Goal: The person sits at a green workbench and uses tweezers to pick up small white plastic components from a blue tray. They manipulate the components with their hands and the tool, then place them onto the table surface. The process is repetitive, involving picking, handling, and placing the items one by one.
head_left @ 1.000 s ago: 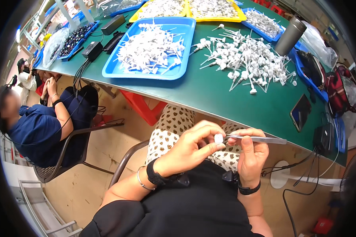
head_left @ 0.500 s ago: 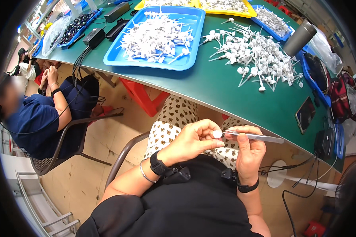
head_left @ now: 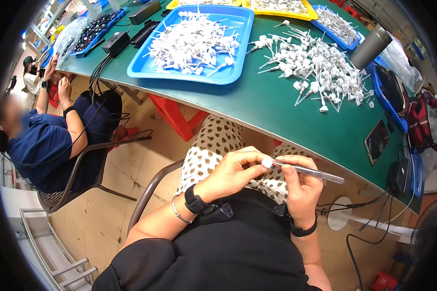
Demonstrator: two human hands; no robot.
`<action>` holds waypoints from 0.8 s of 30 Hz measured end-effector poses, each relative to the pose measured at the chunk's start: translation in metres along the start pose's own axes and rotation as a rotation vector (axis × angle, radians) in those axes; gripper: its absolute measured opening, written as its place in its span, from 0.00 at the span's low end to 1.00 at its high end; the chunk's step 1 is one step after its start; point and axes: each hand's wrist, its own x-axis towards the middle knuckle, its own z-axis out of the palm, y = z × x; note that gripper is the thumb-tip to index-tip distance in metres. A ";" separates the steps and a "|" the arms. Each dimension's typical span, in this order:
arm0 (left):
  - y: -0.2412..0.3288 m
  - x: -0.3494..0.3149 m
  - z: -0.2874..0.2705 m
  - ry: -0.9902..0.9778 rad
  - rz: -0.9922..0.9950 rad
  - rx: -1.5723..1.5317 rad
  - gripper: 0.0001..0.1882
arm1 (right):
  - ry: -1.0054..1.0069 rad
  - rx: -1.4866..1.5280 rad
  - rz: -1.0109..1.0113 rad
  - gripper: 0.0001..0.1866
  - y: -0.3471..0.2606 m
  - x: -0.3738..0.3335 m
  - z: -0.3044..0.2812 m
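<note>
Over my lap, my left hand (head_left: 233, 174) pinches a small white round-headed part (head_left: 267, 162) between thumb and fingertips. My right hand (head_left: 303, 182) grips a pair of metal tweezers (head_left: 320, 173), its handle end pointing right. The tweezer tips meet the white part or sit right beside it; the exact contact is too small to make out. On the green table (head_left: 204, 99) ahead lies a loose pile of white parts with thin stems (head_left: 320, 68). A blue tray (head_left: 141, 72) to its left holds many more of them.
Yellow trays (head_left: 303, 17) and another blue tray (head_left: 354, 44) stand at the back. A grey metal cylinder (head_left: 371, 47), a phone (head_left: 377, 141) and a black box with cables (head_left: 398, 175) are at the right. A seated co-worker (head_left: 48, 140) is at the left.
The tweezers have tilted, their handle end dropping lower, and my right fingers have shifted slightly left toward the white part. The co-worker at the left has raised one hand.
</note>
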 end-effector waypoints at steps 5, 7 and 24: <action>-0.004 0.001 0.002 0.028 0.187 0.178 0.08 | 0.012 -0.038 -0.041 0.06 0.003 -0.001 0.003; -0.005 0.001 0.003 0.040 0.234 0.233 0.08 | 0.018 -0.040 -0.034 0.06 0.003 -0.001 0.004; -0.007 -0.001 0.003 0.036 0.216 0.302 0.08 | 0.022 -0.160 -0.105 0.05 0.009 -0.002 0.005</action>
